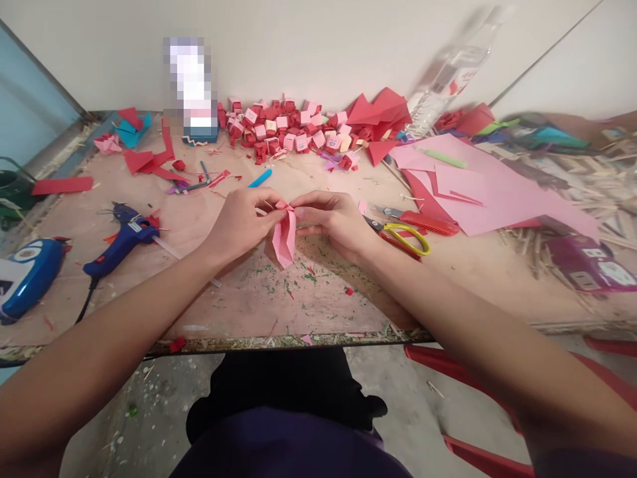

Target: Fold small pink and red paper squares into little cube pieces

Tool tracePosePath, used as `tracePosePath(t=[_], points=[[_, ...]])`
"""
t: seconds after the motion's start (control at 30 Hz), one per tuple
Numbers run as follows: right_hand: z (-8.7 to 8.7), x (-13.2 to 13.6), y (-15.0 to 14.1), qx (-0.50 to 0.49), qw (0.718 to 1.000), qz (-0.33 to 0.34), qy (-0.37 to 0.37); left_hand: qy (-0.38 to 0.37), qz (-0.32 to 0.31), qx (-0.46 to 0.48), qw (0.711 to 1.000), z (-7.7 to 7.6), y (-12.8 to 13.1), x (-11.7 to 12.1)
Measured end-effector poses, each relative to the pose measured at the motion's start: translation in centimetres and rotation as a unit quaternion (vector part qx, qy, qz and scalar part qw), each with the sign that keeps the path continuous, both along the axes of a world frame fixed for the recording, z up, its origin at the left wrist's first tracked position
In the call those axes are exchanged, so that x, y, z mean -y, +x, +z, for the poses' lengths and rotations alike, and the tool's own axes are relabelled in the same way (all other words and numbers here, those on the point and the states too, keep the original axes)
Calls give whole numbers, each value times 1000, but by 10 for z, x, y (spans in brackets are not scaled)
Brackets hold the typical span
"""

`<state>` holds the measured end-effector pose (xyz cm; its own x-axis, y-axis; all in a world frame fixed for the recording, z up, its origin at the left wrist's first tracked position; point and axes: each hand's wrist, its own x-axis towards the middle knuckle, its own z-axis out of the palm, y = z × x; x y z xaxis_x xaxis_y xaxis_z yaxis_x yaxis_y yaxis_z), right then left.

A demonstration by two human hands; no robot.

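A folded strip of pink paper (284,242) hangs down between my two hands, above the middle of the table. My left hand (246,216) pinches its top end from the left. From the other side, my right hand (336,219) pinches the same end, so the fingertips of both hands nearly meet. The exact fold under the fingers is hidden. Just right of my right hand lie scissors with yellow handles (411,239) and a red utility knife (428,221). A blue pen-like stick (260,178) rests behind my left hand.
Many small red and pink paper cubes (290,130) are heaped by the wall, near a clear bottle (448,83). Pink paper sheets (478,192) and wooden sticks (617,179) cover the right. A blue glue gun (124,236) and a blue-and-white device (34,275) lie left.
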<state>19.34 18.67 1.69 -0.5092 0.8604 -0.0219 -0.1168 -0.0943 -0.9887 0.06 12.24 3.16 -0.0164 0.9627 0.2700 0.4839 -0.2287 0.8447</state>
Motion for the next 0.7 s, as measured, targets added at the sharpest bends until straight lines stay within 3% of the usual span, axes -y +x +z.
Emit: tracePosePath(t=[0.4,0.7], points=[[3,3,-1,20,999,-25,44,45,-19,-25,998,-4,-2,-4],[2,1,0,0,1000,18,-20,51,29,15,998,-4,0,-2]])
